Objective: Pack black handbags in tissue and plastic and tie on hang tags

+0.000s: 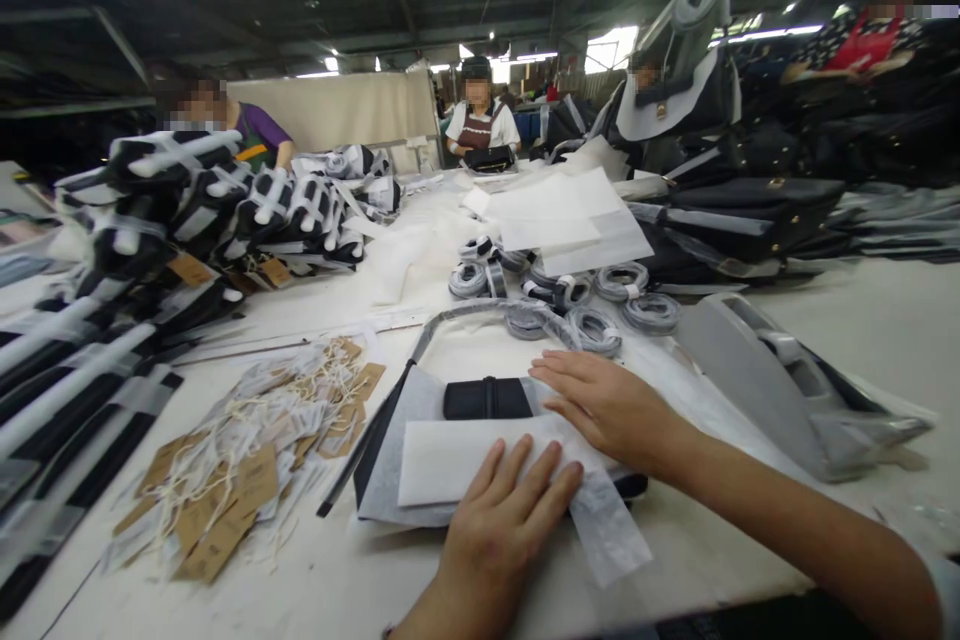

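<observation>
We rest the left hand [502, 525] flat, fingers spread, on the white sheet [439, 465] lying across the partly wrapped bag [466, 399] on the table [315, 605]. We extend the right hand [600, 402], fingers straight, over the bag's right side. Tags [236, 495] lie left of the bag.

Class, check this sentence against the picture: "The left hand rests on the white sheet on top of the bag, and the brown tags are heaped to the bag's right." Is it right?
Not quite: the head view shows the brown tags heaped to the bag's left. The left hand does rest on the white sheet.
</observation>
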Motion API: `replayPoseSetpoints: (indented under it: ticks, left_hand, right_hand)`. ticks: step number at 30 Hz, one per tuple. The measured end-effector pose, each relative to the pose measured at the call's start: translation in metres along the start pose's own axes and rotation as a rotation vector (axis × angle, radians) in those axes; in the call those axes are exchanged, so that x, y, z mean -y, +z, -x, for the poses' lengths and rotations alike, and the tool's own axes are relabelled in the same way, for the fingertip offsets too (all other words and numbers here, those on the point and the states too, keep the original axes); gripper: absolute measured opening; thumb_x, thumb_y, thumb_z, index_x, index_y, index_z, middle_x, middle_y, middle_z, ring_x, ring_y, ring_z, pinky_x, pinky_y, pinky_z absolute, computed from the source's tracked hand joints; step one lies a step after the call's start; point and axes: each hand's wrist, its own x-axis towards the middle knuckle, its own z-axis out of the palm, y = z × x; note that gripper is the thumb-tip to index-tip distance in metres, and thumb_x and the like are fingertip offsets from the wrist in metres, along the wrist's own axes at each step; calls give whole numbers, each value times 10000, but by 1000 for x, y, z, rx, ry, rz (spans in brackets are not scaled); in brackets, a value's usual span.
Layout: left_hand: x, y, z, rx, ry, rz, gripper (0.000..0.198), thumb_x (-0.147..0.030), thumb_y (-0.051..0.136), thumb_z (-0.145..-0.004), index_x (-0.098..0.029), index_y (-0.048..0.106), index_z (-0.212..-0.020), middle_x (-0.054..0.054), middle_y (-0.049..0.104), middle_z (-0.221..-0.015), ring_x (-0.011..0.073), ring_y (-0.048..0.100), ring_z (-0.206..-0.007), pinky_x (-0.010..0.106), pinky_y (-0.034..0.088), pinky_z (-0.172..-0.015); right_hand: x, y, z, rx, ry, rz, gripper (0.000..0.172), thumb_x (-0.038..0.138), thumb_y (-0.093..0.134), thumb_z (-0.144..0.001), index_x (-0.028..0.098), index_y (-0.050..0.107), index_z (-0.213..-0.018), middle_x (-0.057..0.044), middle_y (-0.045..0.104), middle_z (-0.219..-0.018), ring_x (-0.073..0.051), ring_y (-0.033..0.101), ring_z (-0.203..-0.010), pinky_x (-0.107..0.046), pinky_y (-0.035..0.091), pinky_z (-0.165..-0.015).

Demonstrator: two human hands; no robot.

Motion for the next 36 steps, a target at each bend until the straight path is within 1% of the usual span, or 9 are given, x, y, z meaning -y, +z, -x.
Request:
replayPoseSetpoints:
  ticks: [3,5,13,16,18,22,25,30,36]
  left_hand:
    - [-2,2,0,-24,-16,1,411,-209,368,-1064,-292,542,-1427,-62,578,-1457,187,564,-1321,376,346,-1216]
    - [-2,3,0,-35,-27,5,409,-206,367,-1062,-291,556,-1415,-63,588,-1447,191,572,-1311,376,366,-1204]
    - [-2,3,-1,-35,-41,8,418,-216,325,-1070,-297,569,-1399,-90,578,-1452,190,577,-1297,365,437,-1147]
    - [-2,2,-1,-44,-30,8,423,-208,319,-1069,-299,576,-1392,-96,574,-1455,201,582,-1291,372,470,-1113]
    - [-2,1,0,-33,-20,17,418,-207,331,-1066,-290,566,-1402,-87,570,-1460,214,578,-1297,384,480,-1101]
    - [-3,0,2,13,-36,67,412,-213,361,-1063,-269,525,-1436,-71,558,-1475,228,555,-1322,405,474,-1112]
    - [-3,-1,3,35,-57,113,412,-230,359,-1066,-258,502,-1451,-61,548,-1486,229,545,-1330,418,477,-1108]
    - [-3,-3,3,73,-70,145,432,-223,340,-1069,-248,449,-1486,-49,533,-1502,217,515,-1359,428,454,-1130]
    - [-5,-6,2,121,-82,115,484,-201,404,-1048,-287,382,-1523,-29,448,-1569,206,486,-1393,421,455,-1131]
  right_hand:
    - [-15,27,-18,245,35,58,430,300,556,-989,119,588,-1378,-152,584,-1436,-348,491,-1375,-597,416,-1129]
    - [-17,35,-18,321,72,93,422,330,550,-999,126,601,-1365,-146,606,-1413,-357,476,-1385,-627,375,-1142]
    - [-9,32,-23,369,134,122,301,291,490,-1025,146,742,-1101,-140,732,-1204,-381,547,-1309,-681,330,-1114]
    - [-16,29,-22,371,148,71,325,297,451,-1037,178,718,-1178,-117,702,-1281,-341,533,-1336,-630,374,-1116]
    - [-18,20,-10,319,152,12,355,314,419,-1048,207,683,-1260,-97,678,-1329,-303,532,-1346,-594,370,-1146]
    - [-6,-13,37,47,49,-181,408,415,400,-1062,245,587,-1383,-80,661,-1358,-233,562,-1323,-481,358,-1198]
    - [11,-26,73,35,-132,-146,611,571,525,-980,235,469,-1487,-101,615,-1415,-247,521,-1363,-465,322,-1225]
    - [30,-3,103,-75,-195,17,546,98,506,-983,225,438,-1510,-62,628,-1399,-208,481,-1394,-458,367,-1205]
    - [38,17,116,-176,-173,11,513,49,451,-961,209,530,-1443,-66,677,-1329,-211,528,-1353,-486,362,-1205]
